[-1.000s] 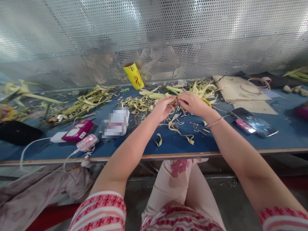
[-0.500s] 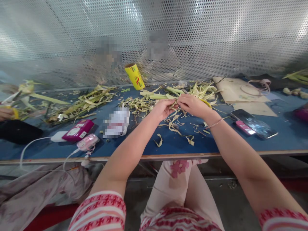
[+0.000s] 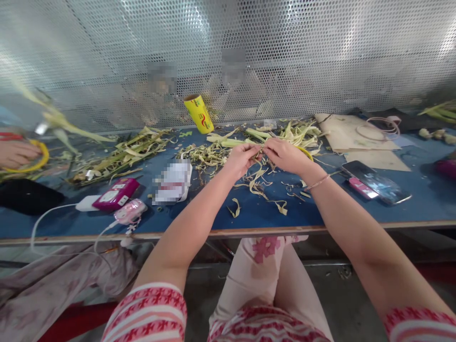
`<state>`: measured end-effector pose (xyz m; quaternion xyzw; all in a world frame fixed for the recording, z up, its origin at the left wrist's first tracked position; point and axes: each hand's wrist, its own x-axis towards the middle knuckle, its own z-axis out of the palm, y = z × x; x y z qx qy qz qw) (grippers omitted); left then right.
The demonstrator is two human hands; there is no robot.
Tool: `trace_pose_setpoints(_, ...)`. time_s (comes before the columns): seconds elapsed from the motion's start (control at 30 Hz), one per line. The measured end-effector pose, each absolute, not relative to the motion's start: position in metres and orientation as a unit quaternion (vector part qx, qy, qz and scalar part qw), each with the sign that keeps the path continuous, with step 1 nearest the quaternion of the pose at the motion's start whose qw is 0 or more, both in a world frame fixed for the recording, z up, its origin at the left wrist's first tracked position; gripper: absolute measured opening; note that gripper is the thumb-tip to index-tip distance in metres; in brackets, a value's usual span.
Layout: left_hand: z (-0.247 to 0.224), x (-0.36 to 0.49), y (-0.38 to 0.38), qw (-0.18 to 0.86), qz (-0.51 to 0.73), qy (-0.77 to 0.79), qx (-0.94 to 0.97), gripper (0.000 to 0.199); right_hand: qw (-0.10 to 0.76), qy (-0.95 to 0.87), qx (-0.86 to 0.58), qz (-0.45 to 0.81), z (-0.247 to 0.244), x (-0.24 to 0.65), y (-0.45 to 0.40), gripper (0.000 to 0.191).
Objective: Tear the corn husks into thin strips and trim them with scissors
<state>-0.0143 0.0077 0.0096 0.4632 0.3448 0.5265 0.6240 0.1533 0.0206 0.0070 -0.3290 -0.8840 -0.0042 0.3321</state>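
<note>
My left hand (image 3: 242, 160) and my right hand (image 3: 282, 153) nearly meet above the blue table, fingertips pinched together. Between them is a small piece of pale green plant, mostly hidden by the fingers. A yellow ring (image 3: 306, 153) shows at my right hand. Behind my hands lie long pale green stalks and leaves (image 3: 301, 134). To the left of my left hand is a heap of small plant scraps (image 3: 204, 156). Thin curled peelings (image 3: 258, 186) are scattered below my hands.
A tilted yellow tube (image 3: 199, 114) stands near the perforated metal wall. Phones (image 3: 377, 183) and brown paper (image 3: 351, 135) lie at right. At left are a white packet (image 3: 173, 181), a magenta box (image 3: 117, 194), cables, and another person's hand (image 3: 19, 153) near plants.
My fingers have shifted only slightly around the plant piece. At far left, the other person's hand and the plant beside it have moved further into view, with a yellow ring now clearly showing.
</note>
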Motion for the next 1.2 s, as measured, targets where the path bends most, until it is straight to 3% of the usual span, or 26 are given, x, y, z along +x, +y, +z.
trace_pose_setpoints(0.47,-0.002,-0.014,0.015,0.57,0.532,0.335,0.529,0.014,0.324,-0.891,-0.32,0.003,0.003,0.156,0.023,0.025)
trace_pose_setpoints(0.73,-0.004,-0.015,0.017,0.528,0.544,0.318,0.57,0.013,0.369,-0.875,-0.306,0.067,0.008,0.153,0.023,0.021)
trace_pose_setpoints(0.93,-0.01,-0.016,0.017,0.289,0.564,0.299,0.714,0.024,0.407,-0.857,-0.298,0.103,0.012,0.153,0.019,0.019)
trace_pose_setpoints(1.03,-0.011,-0.016,0.015,0.175,0.576,0.297,0.741,0.02,0.421,-0.852,-0.285,0.122,0.015,0.152,0.015,0.02)
trace_pose_setpoints(1.2,-0.01,-0.018,0.014,0.081,0.585,0.297,0.751,0.016,0.423,-0.854,-0.273,0.13,0.016,0.151,0.012,0.022)
